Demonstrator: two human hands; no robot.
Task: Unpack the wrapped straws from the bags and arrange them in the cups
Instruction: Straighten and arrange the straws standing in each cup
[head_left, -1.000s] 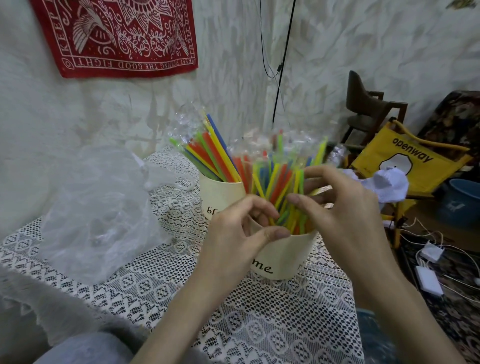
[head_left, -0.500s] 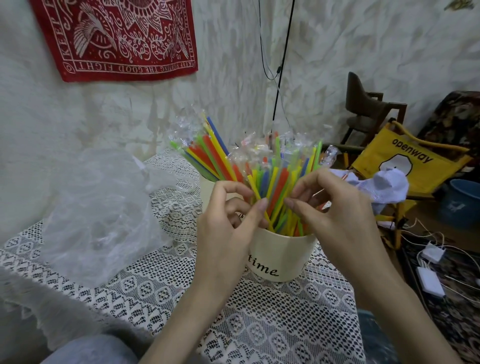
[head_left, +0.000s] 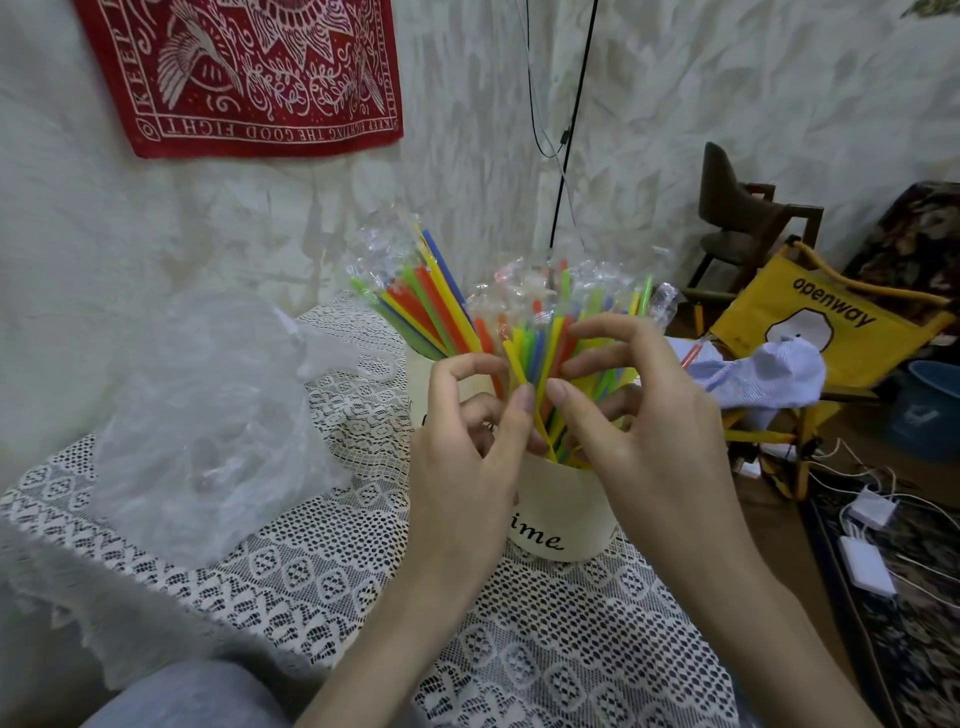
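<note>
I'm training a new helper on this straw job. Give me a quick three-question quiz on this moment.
1. True or false: both cream cups hold straws.
2. The crumpled clear plastic bag lies on which side of the near cream cup? A left, B right.
3. What covers the table?

Key:
1. True; the far cream cup holds some too.
2. A.
3. A white lace tablecloth.

Both hands, left hand and right hand, finger the coloured wrapped straws.

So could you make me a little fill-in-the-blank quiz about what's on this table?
1. Both hands work at the straws in the ____ of the two cups.
2. The near cup stands on a white ____ tablecloth.
3. The empty clear plastic bag lies to the ____ of the cups.
4. The cloth on the wall is ____.

Missing words: nearer; lace; left; red
</note>
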